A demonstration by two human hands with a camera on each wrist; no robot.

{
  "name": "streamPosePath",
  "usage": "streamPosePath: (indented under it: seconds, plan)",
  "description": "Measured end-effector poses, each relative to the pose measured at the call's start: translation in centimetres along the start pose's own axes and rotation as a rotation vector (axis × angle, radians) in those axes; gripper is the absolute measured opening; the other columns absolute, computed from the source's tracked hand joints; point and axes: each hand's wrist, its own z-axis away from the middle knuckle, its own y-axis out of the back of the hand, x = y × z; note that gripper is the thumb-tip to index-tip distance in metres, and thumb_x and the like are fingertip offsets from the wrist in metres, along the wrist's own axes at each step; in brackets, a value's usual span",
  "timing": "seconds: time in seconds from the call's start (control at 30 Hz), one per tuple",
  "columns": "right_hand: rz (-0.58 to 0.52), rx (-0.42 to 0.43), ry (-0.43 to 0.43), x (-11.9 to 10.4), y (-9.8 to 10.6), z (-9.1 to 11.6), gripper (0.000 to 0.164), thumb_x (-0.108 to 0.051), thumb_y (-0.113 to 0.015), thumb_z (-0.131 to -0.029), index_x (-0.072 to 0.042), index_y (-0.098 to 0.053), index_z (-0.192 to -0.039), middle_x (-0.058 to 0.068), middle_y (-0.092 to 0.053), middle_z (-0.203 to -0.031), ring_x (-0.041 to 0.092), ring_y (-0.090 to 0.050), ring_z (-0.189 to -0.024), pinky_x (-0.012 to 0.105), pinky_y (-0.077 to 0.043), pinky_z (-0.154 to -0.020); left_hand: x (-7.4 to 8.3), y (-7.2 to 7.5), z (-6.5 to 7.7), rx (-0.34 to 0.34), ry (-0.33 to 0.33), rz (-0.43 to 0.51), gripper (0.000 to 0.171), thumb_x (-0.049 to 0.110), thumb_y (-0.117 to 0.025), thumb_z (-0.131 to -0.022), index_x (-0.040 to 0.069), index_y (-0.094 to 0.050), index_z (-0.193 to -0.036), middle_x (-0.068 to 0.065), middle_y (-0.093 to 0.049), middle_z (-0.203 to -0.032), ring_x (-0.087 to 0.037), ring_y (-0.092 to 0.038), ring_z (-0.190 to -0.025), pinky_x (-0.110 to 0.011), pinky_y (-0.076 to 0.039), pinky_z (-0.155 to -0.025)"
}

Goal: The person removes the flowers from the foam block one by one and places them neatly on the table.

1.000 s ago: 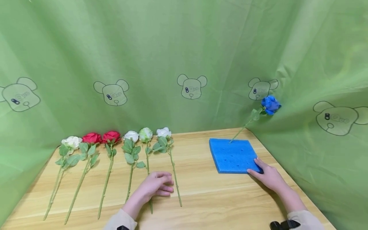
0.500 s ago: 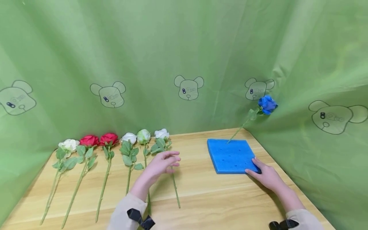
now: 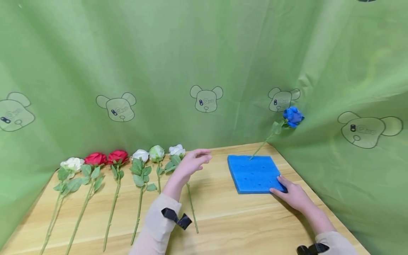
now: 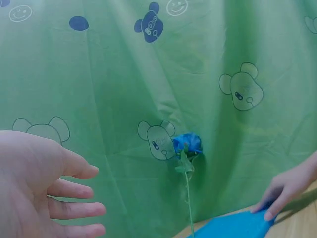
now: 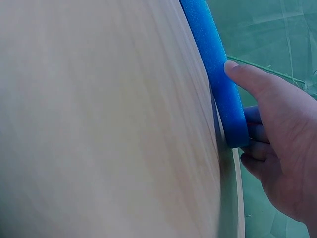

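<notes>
My left hand (image 3: 191, 163) hovers over the table close to the rightmost white rose (image 3: 176, 150), overlapping its leaves in the head view. Its fingers are extended and hold nothing, as the left wrist view of the hand (image 4: 29, 188) confirms. My right hand (image 3: 294, 197) grips the near right corner of a blue foam block (image 3: 255, 173) dotted with small holes. In the right wrist view the thumb (image 5: 242, 74) presses one edge, with the other fingers around the side. A blue rose (image 3: 292, 117) stands tilted to the right, its stem in the block's far edge.
Left of that white rose lie a green-white rose (image 3: 157, 153), another white rose (image 3: 140, 155), two red roses (image 3: 118, 156) and a cream rose (image 3: 72, 164), stems toward me. The wooden table (image 3: 229, 223) is bordered by a green curtain (image 3: 159, 71) with bear prints.
My left hand has moved away from me and slightly right, rising past the rightmost white rose's stem. My right hand keeps its grip on the foam block. The head view has shifted slightly.
</notes>
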Motion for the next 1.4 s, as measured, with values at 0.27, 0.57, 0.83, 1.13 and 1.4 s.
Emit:
streamPosePath:
  seconds: [0.27, 0.57, 0.83, 1.13, 1.4]
  plan:
    - [0.001, 0.012, 0.0, -0.3, 0.1, 0.0, 0.083, -0.054, -0.058, -0.092, 0.008, -0.038, -0.144, 0.034, -0.036, -0.147, 0.055, -0.038, -0.131, 0.066, -0.037, -0.105, 1.1, -1.8, -3.3, 0.008, -0.01, 0.005, 0.04, 0.029, -0.061, -0.096, 0.015, -0.058, -0.134, -0.008, -0.063, -0.13, -0.028, -0.058, -0.122, -0.05, -0.045, -0.106]
    - [0.003, 0.022, 0.007, -0.6, 0.2, 0.1, 0.083, -0.053, -0.059, -0.092, 0.009, -0.039, -0.143, 0.035, -0.037, -0.146, 0.055, -0.039, -0.13, 0.065, -0.037, -0.106, 0.7, -4.8, -6.7, 0.033, -0.107, 0.032, 0.038, 0.025, -0.064, -0.095, 0.012, -0.06, -0.131, -0.008, -0.064, -0.129, -0.024, -0.06, -0.12, -0.039, -0.049, -0.104]
    - [0.013, 0.022, 0.005, -0.9, 0.4, 0.3, 0.082, -0.052, -0.059, -0.093, 0.009, -0.039, -0.143, 0.035, -0.037, -0.146, 0.054, -0.039, -0.13, 0.064, -0.037, -0.106, -1.0, -7.0, -10.0, 0.076, -0.213, 0.058, 0.037, 0.022, -0.066, -0.094, 0.01, -0.062, -0.128, -0.008, -0.066, -0.127, -0.021, -0.061, -0.118, -0.03, -0.051, -0.101]
    - [0.016, 0.01, -0.007, -0.8, 0.5, 0.7, 0.082, -0.053, -0.059, -0.092, 0.009, -0.04, -0.142, 0.035, -0.038, -0.146, 0.055, -0.04, -0.129, 0.065, -0.038, -0.105, -3.4, -10.1, -12.6, 0.091, -0.235, 0.055, 0.037, 0.023, -0.066, -0.094, 0.01, -0.062, -0.128, -0.009, -0.067, -0.124, -0.021, -0.064, -0.114, -0.029, -0.054, -0.097]
    - [0.026, 0.017, 0.0, -0.5, 0.2, 0.1, 0.083, -0.054, -0.06, -0.091, 0.009, -0.041, -0.142, 0.035, -0.039, -0.145, 0.054, -0.042, -0.128, 0.064, -0.04, -0.104, -5.9, -12.4, -14.3, 0.106, -0.176, 0.123, 0.042, 0.024, -0.068, -0.092, 0.009, -0.061, -0.131, -0.011, -0.067, -0.126, -0.021, -0.064, -0.116, -0.031, -0.053, -0.098]
